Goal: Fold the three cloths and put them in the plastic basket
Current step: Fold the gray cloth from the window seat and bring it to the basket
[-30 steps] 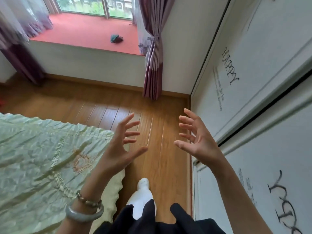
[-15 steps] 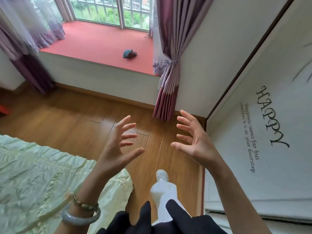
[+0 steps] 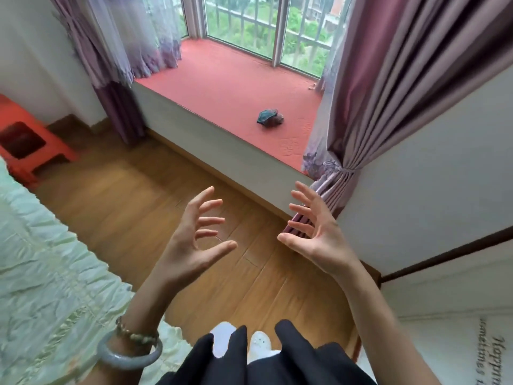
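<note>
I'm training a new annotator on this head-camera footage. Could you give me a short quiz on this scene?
1. True or false: the left hand and the right hand each grip a cloth.
2. The small dark bundle lies on: A the wooden floor, B the red window seat, C the bed cover.
3. Fill in: the grey bangle is on the ____ wrist.
Key: 1 false; 2 B; 3 left.

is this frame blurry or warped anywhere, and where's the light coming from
Head view: soft daylight enters through the window, with no harsh glare; in the same head view the wide-angle lens tilts and bows the red ledge; left hand and right hand look fairly sharp, while the green bedspread looks smeared toward the left edge.
</note>
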Action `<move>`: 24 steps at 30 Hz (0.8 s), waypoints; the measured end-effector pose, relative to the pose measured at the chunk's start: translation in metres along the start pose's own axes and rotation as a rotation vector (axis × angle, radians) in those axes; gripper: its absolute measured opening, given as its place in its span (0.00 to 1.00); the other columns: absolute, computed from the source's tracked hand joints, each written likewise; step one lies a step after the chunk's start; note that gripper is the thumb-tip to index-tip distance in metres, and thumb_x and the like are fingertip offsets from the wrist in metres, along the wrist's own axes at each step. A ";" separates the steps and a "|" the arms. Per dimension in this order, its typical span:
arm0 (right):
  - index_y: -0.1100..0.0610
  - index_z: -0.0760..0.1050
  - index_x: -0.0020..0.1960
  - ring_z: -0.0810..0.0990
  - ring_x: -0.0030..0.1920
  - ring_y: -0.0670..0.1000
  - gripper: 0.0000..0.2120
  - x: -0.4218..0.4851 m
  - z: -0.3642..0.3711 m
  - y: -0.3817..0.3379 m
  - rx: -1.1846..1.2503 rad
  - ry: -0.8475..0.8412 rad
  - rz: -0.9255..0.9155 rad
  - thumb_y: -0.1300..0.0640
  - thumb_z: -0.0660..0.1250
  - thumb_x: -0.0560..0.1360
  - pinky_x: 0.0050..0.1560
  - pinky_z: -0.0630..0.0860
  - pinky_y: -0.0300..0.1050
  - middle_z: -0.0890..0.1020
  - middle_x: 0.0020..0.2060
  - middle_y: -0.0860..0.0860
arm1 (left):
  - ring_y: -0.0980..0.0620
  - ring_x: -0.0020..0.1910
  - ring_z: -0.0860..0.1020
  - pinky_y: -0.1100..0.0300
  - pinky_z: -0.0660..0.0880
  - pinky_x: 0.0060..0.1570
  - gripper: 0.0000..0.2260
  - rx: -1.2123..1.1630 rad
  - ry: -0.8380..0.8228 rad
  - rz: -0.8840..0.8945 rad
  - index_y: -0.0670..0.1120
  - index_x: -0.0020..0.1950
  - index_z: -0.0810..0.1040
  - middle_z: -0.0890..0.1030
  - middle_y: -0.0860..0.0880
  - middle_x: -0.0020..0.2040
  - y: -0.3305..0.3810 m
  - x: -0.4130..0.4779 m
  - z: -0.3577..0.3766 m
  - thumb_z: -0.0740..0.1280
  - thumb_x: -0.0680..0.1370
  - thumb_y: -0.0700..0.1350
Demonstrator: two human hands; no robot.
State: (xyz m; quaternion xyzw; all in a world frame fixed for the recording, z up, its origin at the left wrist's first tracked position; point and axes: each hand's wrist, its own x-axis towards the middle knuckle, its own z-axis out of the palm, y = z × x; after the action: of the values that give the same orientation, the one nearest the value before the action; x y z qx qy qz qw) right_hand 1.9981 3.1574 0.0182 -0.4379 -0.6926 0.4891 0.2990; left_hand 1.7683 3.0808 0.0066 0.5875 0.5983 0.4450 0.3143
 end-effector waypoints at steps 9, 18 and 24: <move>0.42 0.57 0.73 0.71 0.66 0.42 0.42 0.159 -0.017 0.021 0.029 -0.032 -0.009 0.61 0.75 0.68 0.61 0.75 0.43 0.68 0.69 0.45 | 0.59 0.56 0.77 0.64 0.77 0.52 0.42 0.014 0.056 -0.046 0.56 0.73 0.56 0.71 0.52 0.65 -0.041 0.140 -0.014 0.75 0.66 0.48; 0.43 0.58 0.72 0.71 0.65 0.44 0.42 0.337 -0.004 0.018 0.072 0.064 0.024 0.64 0.74 0.67 0.60 0.75 0.43 0.68 0.67 0.46 | 0.59 0.57 0.77 0.64 0.76 0.54 0.42 -0.005 -0.055 -0.011 0.54 0.75 0.56 0.71 0.55 0.65 -0.094 0.335 -0.075 0.76 0.67 0.45; 0.38 0.57 0.71 0.71 0.65 0.41 0.42 0.423 -0.003 0.017 0.045 0.099 0.044 0.62 0.75 0.68 0.61 0.75 0.42 0.68 0.68 0.46 | 0.59 0.58 0.76 0.64 0.76 0.55 0.41 -0.024 -0.154 -0.006 0.57 0.74 0.56 0.70 0.58 0.65 -0.122 0.435 -0.099 0.76 0.67 0.47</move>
State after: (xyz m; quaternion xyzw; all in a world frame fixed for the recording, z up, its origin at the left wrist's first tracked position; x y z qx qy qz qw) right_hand 1.8210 3.5413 -0.0026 -0.4698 -0.6561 0.4885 0.3319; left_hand 1.5789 3.5026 0.0011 0.6144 0.5686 0.4048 0.3679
